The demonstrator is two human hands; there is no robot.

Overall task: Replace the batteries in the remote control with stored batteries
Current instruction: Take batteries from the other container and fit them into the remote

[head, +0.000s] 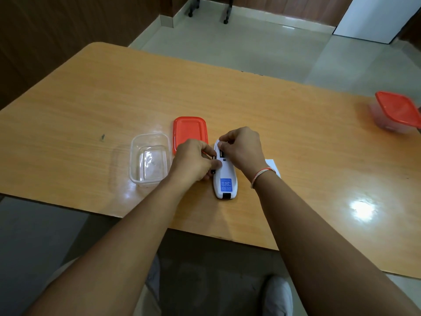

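A white remote control [225, 179] lies face down on the wooden table [91, 106], a blue label near its close end and its battery compartment open at the far end. My left hand [193, 163] holds dark batteries [213, 164] against the remote's left side, fingers curled round them. My right hand [242, 149] pinches the far end of the remote, fingertips at the open compartment. A clear plastic box [149, 158] without lid stands to the left. Its orange lid [190, 131] lies flat just beyond my hands.
A second clear box with an orange lid [397, 112] sits at the table's right edge. A white piece [272, 165] shows under my right wrist. The table's near edge runs just below the remote. A tiled floor and chair wheels lie beyond the table.
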